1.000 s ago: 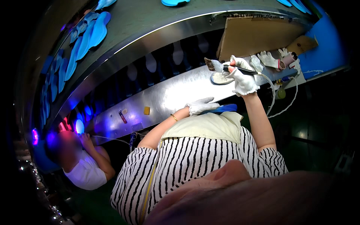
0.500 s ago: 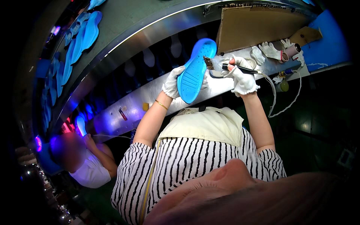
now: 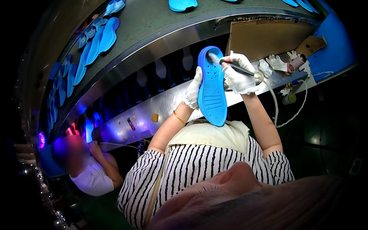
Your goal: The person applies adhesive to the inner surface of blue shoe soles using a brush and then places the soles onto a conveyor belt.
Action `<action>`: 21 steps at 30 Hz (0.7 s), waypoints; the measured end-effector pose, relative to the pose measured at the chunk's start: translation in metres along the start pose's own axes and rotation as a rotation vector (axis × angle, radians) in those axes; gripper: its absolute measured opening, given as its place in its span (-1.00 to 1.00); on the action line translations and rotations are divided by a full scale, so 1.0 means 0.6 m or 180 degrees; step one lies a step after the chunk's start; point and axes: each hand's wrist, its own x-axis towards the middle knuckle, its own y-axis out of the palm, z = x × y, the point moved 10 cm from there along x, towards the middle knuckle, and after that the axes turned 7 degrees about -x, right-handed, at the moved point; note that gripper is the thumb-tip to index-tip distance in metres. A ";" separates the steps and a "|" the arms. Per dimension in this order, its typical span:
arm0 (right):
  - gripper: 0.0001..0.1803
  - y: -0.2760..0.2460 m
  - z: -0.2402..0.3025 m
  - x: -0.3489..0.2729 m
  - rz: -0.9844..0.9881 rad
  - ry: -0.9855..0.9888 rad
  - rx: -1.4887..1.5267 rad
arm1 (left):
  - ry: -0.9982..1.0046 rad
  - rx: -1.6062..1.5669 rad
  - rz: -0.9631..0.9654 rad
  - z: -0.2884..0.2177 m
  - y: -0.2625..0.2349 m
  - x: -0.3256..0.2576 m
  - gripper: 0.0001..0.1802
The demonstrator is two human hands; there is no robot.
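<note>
A blue shoe sole is held up over the front of the workbench, its patterned inner face toward me. My left hand, in a white glove, is closed on its left edge; the fingers behind the sole are hidden. My right hand, in a white glove with bare fingertips, grips a brush with a black handle and a hose running from its end. The brush's bristles, smeared by motion, lie against or just over the upper end of the sole.
Several blue soles lie on the conveyor. A cardboard sheet leans at the back right. White gloves, a thread cone and a small jar are at right. A yellow block lies on the bench. A co-worker sits at left.
The sole has turned more upright and shifted right and lower, with my left hand still on it. My right hand has brought the brush onto or over the sole's upper end.
</note>
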 end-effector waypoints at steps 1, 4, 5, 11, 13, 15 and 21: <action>-0.78 0.018 0.012 -0.007 0.0239 -0.0152 0.0033 | 0.0069 -0.0137 -0.0022 -0.004 -0.003 0.000 -0.17; -0.77 0.041 0.021 -0.030 0.0627 0.0129 0.0166 | 0.0336 -0.0492 -0.0104 -0.029 -0.009 0.000 -0.20; -0.77 0.041 0.008 -0.033 0.0596 0.0411 0.0586 | 0.0485 -0.0332 -0.0018 -0.039 -0.002 -0.002 -0.22; -0.74 0.062 0.091 -0.032 0.0657 -0.1150 -0.0796 | 0.0938 -0.0281 -0.0218 -0.066 0.003 0.002 -0.17; -0.79 0.084 0.078 -0.049 0.0955 -0.0687 -0.0638 | 0.1046 0.0004 -0.0109 -0.081 0.000 0.003 -0.09; -0.79 0.081 0.055 -0.053 0.1057 -0.0207 -0.0221 | 0.0907 -0.0133 0.0094 -0.083 0.007 0.002 -0.02; -0.82 0.084 0.098 -0.065 0.0949 -0.0967 -0.1047 | 0.1065 -0.0037 -0.0067 -0.105 -0.007 0.006 0.00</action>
